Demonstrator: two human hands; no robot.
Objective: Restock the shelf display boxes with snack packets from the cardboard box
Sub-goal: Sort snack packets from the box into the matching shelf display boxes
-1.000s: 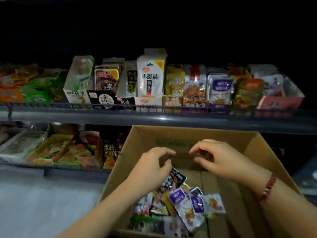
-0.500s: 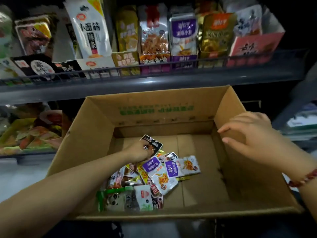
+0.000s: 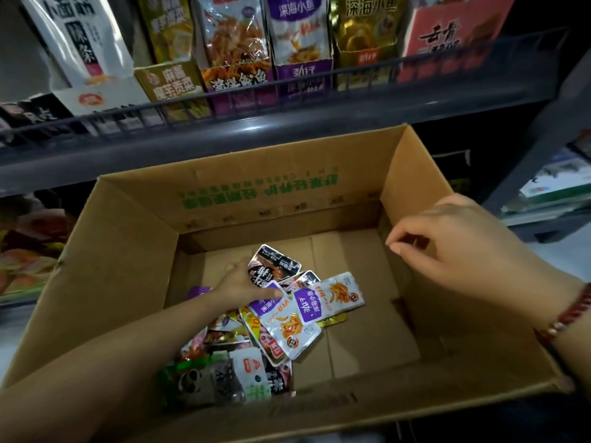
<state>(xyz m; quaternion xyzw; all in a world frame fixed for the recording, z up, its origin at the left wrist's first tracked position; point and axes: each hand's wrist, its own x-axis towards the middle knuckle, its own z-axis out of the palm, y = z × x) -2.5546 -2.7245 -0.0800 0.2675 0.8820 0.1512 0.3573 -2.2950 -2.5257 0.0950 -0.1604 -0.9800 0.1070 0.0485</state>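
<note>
An open cardboard box (image 3: 128, 251) stands below the shelf, with a pile of small snack packets on its floor. My left hand (image 3: 238, 282) reaches down into the box and grips a black packet (image 3: 275, 265) at the top of the pile. Purple-and-white fish packets (image 3: 315, 302) lie just right of that hand. My right hand (image 3: 454, 247), with a red bead bracelet on the wrist, hovers over the box's right wall with fingers loosely curled and holds nothing. Display boxes (image 3: 297, 43) of packets line the shelf above.
A dark wire rail (image 3: 224, 97) runs along the front of the upper shelf. A lower shelf with colourful packs (image 3: 28, 251) shows at the left. More goods (image 3: 556, 183) sit at the right. The right half of the box floor (image 3: 371, 308) is bare cardboard.
My view dropped from the shelf down to the box. My left hand went down into the box onto the black packet; my right hand moved right, over the box's side wall.
</note>
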